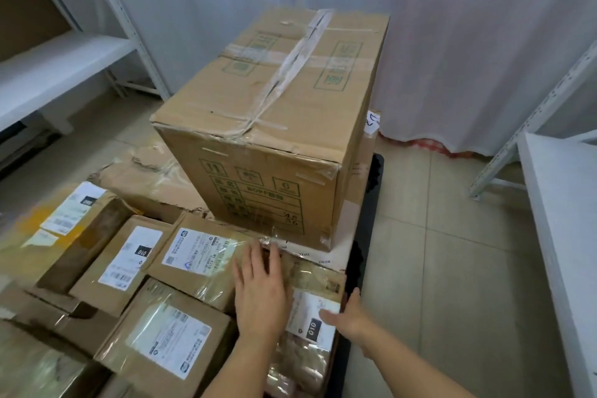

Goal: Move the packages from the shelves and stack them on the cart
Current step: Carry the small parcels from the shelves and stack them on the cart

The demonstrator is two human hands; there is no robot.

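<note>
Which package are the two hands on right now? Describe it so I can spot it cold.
Start at the big taped carton standing on the cart. Just in front of it, at the cart's right edge, lies a flat package wrapped in clear film, with the left hand flat on top and the right hand at its side. Unlike the plain brown boxes to its left, it looks crinkly and pinkish.

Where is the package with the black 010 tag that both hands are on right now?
In the head view, the tape-wrapped package lies at the cart's right edge, in front of the big carton, with the left hand flat on it and the right hand at its right side.
</note>
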